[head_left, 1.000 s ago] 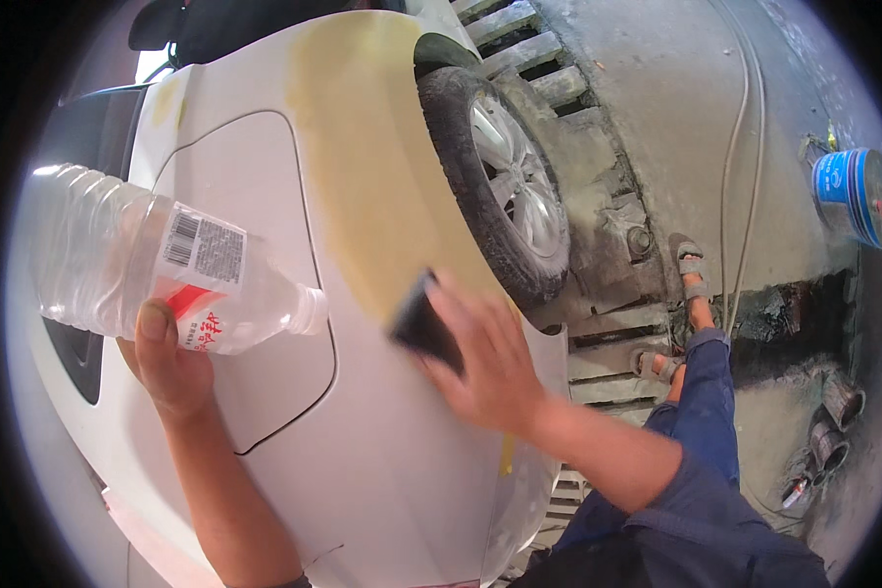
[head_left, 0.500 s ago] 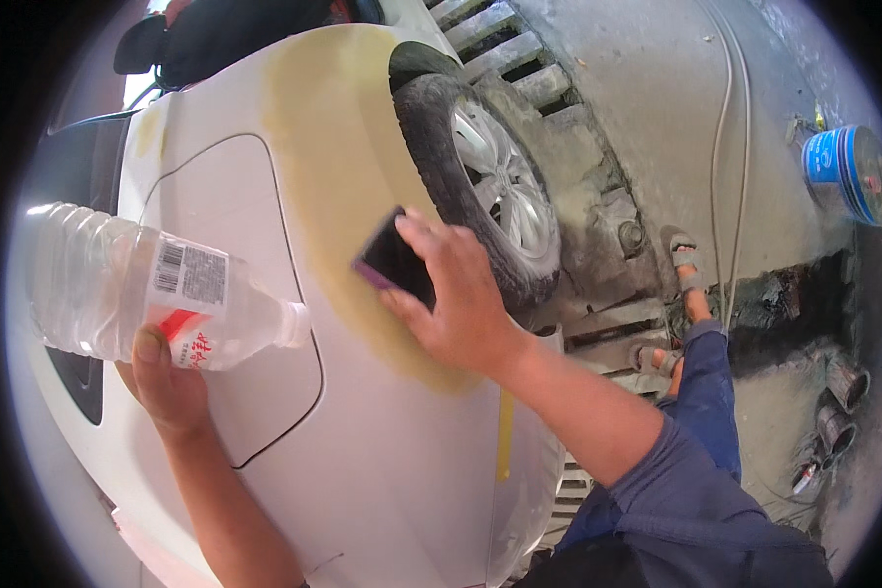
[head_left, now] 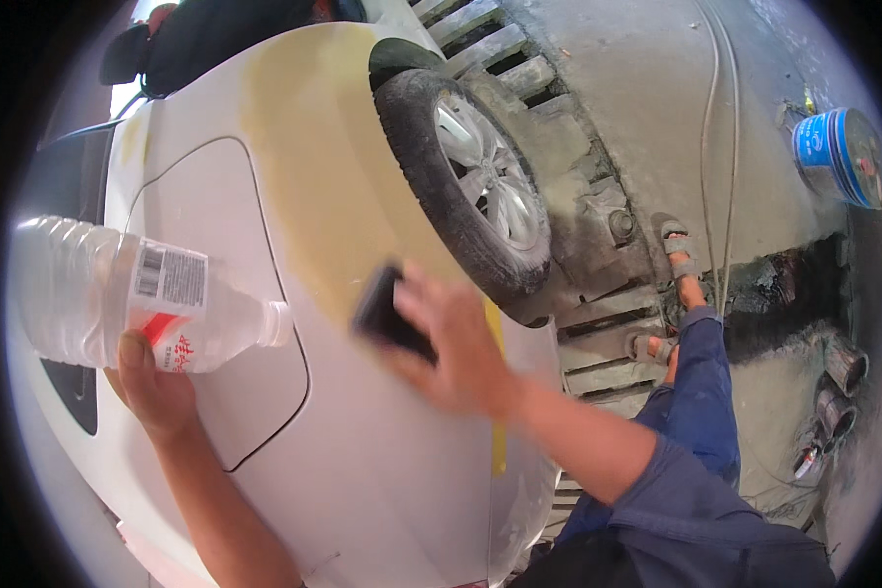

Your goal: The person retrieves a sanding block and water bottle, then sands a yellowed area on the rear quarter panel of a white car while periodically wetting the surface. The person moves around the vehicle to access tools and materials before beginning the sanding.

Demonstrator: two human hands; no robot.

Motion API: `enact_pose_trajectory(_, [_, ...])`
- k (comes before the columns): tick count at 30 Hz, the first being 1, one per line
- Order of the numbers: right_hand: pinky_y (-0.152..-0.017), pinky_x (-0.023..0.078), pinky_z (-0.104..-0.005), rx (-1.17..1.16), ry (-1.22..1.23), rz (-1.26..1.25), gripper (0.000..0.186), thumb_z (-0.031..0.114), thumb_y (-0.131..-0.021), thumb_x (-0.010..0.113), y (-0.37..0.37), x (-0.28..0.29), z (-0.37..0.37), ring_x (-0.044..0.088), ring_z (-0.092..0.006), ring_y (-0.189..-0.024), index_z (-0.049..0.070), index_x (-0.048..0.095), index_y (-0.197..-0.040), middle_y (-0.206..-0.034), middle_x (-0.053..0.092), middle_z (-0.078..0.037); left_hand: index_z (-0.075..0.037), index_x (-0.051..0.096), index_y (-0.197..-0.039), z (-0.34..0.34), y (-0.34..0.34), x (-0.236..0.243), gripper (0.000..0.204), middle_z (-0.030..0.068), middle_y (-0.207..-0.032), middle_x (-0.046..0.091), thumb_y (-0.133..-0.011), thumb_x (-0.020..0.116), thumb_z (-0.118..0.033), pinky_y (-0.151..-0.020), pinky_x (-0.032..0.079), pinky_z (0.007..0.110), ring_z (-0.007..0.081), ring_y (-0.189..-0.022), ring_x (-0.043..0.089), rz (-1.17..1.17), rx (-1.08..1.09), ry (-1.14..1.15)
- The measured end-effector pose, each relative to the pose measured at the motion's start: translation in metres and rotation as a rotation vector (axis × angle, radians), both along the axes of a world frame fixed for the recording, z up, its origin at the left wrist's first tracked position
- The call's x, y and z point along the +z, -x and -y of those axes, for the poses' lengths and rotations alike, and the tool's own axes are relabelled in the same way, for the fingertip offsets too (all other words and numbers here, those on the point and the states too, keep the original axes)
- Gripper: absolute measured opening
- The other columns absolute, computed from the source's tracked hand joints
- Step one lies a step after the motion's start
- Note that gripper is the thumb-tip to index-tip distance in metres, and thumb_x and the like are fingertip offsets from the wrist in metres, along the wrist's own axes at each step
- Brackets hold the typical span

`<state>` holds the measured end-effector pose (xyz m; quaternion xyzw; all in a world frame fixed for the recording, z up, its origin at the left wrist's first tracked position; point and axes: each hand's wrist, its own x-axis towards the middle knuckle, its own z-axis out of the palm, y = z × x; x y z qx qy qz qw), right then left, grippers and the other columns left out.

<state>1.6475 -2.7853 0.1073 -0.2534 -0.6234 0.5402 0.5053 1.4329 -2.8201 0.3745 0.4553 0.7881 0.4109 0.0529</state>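
My left hand (head_left: 154, 389) grips a large clear plastic bottle (head_left: 235, 306) that lies sideways in the air over the fuel-flap outline, its white neck end pointing right. My right hand (head_left: 461, 338), blurred by motion, holds a dark sanding block (head_left: 392, 316) against the side of a white car (head_left: 382, 490). The block is at the lower end of a yellowish filler patch (head_left: 309, 147) that arches beside the rear wheel (head_left: 495, 186). A strip of yellow tape (head_left: 499, 451) runs down the panel below my right hand.
Slotted drain grating (head_left: 612, 318) crosses the floor beside the wheel. My sandalled feet (head_left: 678, 245) stand near a dark pit (head_left: 784, 299). Two hoses (head_left: 720, 147) trail across the concrete. A blue-labelled bucket (head_left: 833, 157) and several metal pipes (head_left: 838, 412) are at the right. Another person's dark clothing (head_left: 225, 44) shows at the top left.
My right hand has moved the sanding block down along the filler patch to its lower end. The bottle in my left hand has shifted slightly left, and the whole view has moved a little.
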Motion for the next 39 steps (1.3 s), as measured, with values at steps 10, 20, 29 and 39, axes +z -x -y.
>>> enact_pose_trajectory(10, [-0.1,0.039,-0.049,-0.015,0.033,0.059,0.066,0.027,-0.085,0.075,-0.006,-0.005,-0.003,0.05,-0.0373,-0.121,0.008,0.046,-0.142,-0.148,0.045,-0.018,0.006,0.05,-0.134,-0.008,-0.005,0.003,0.05,0.0166,-0.123,0.06,-0.1,0.047,-0.031,-0.096,0.051,0.038,0.0246,-0.111,0.062,0.072,-0.12,0.044])
enact_pose_trajectory(20, [-0.102,0.04,-0.0499,0.067,0.216,0.224,0.068,0.025,-0.086,0.075,-0.031,0.005,0.012,0.05,-0.0388,-0.121,0.006,0.042,-0.144,-0.145,0.046,-0.019,0.005,0.053,-0.132,-0.011,-0.006,0.001,0.05,0.0163,-0.122,0.061,-0.101,0.047,-0.033,-0.098,0.049,0.038,0.0235,-0.109,0.062,0.015,-0.084,0.028])
enact_pose_trajectory(29, [-0.104,0.039,-0.048,0.213,0.383,0.299,0.069,0.024,-0.089,0.072,-0.075,0.019,0.059,0.048,-0.0418,-0.121,0.001,0.038,-0.144,-0.14,0.045,-0.024,0.005,0.052,-0.133,-0.003,0.003,0.006,0.05,0.0154,-0.124,0.061,-0.101,0.049,-0.033,-0.099,0.048,0.037,0.0237,-0.111,0.061,0.065,-0.089,0.015])
enact_pose_trajectory(39, [-0.108,0.037,-0.0495,0.261,0.426,0.37,0.076,0.026,-0.089,0.071,-0.087,0.032,0.076,0.045,-0.0421,-0.126,-0.002,0.032,-0.148,-0.139,0.045,-0.026,0.006,0.048,-0.138,0.013,0.028,0.013,0.053,0.0184,-0.132,0.058,-0.102,0.05,-0.033,-0.102,0.048,0.041,0.0277,-0.118,0.059,0.285,-0.202,0.042])
